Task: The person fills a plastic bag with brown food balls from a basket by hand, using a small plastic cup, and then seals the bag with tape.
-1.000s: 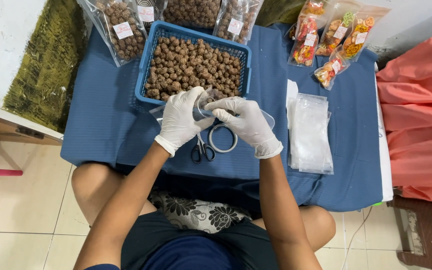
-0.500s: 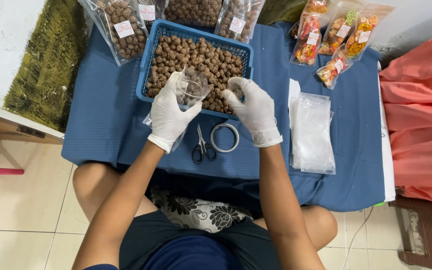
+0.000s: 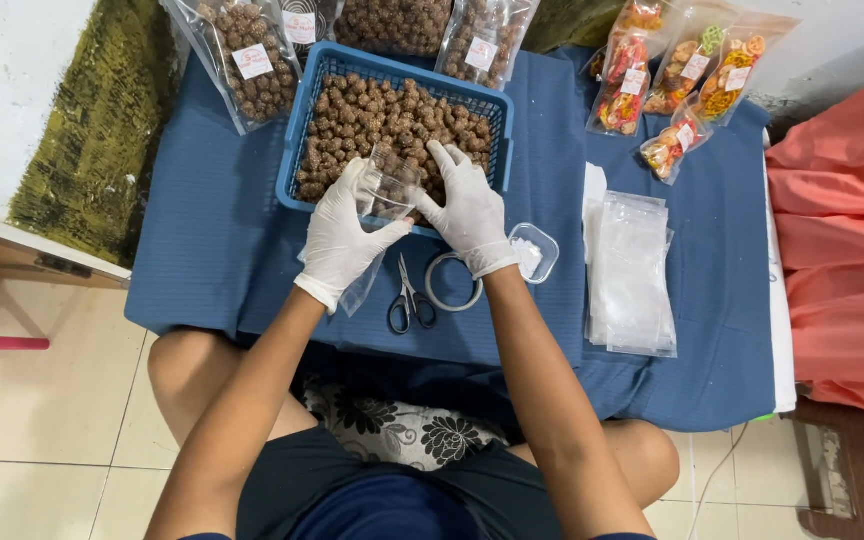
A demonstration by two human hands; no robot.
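The left hand [image 3: 340, 235], gloved white, holds a clear plastic bag [image 3: 384, 190] in a closed grip over the near rim of the blue basket [image 3: 297, 135]. The bag's long axis runs from 7 o'clock to 1 o'clock, mouth toward 1 o'clock. The right hand [image 3: 467, 210] rests its fingers on the brown balls [image 3: 392, 115], its grip loose. Scissors [image 3: 409, 300] lie at 6 o'clock on the desk [image 3: 212, 240].

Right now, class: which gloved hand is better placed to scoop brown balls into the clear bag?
Right hand: likely better, already resting on the brown balls in the blue basket, while the left hand holds the clear bag.
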